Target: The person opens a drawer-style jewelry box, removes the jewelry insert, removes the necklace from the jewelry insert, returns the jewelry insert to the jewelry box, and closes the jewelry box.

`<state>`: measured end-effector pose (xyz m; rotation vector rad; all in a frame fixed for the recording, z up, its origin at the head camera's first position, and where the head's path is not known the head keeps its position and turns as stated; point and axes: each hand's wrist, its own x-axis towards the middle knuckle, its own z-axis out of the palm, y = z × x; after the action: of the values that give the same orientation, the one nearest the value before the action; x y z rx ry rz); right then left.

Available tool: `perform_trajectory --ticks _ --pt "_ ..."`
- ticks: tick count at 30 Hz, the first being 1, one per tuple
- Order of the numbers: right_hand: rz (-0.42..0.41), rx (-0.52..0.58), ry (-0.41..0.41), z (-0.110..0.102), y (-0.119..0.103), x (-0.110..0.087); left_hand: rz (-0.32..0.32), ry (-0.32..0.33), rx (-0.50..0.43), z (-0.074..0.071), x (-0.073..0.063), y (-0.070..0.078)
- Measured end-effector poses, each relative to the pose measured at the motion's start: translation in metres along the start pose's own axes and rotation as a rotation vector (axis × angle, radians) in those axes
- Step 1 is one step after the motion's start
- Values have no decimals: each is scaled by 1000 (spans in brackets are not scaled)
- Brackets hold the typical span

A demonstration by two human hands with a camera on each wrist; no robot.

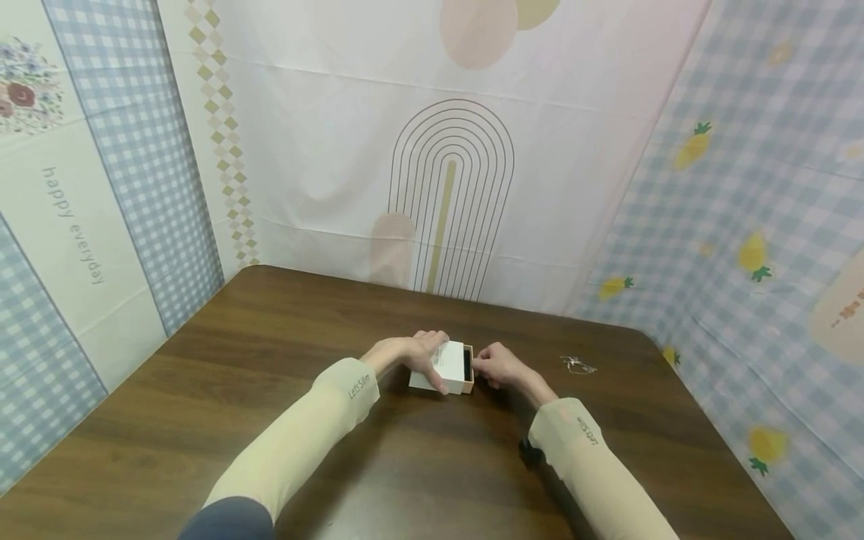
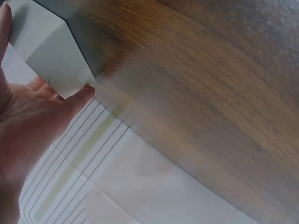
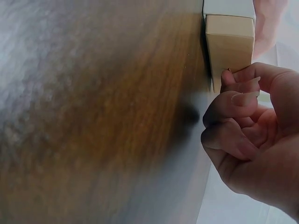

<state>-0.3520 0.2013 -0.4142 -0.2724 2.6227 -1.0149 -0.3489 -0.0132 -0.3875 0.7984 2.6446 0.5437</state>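
A small white drawer box [image 1: 448,363] lies on the brown table, its inner drawer [image 1: 469,384] slid part way out at the right end. The drawer has tan sides and a dark inside. My left hand [image 1: 417,351] lies across the white sleeve and grips it, thumb at the near side and fingers at the far side. In the left wrist view the hand spans the white box [image 2: 58,56]. At the drawer's outer end, my right hand [image 1: 502,365] pinches with thumb and index finger; its other fingers curl inward. The right wrist view shows the fingertips right at the tan drawer face [image 3: 230,49].
To the right of my right hand, a thin, tangled silver chain [image 1: 578,365] lies on the wooden table [image 1: 432,465]. Behind the table's far edge hangs a patterned cloth [image 1: 324,150], with checked cloths [image 1: 749,150] at the sides.
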Motion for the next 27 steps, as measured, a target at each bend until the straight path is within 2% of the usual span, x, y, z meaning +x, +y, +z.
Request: perform_trajectory --ticks 9,16,27 --pt "-26 -9 -1 0 0 0 -7 -7 -10 0 1 -1" --pt "-13 33 -2 2 -2 0 18 -1 -6 1 1 -2" --pt "-39 27 -3 4 -3 1 1 3 -15 2 2 -1"
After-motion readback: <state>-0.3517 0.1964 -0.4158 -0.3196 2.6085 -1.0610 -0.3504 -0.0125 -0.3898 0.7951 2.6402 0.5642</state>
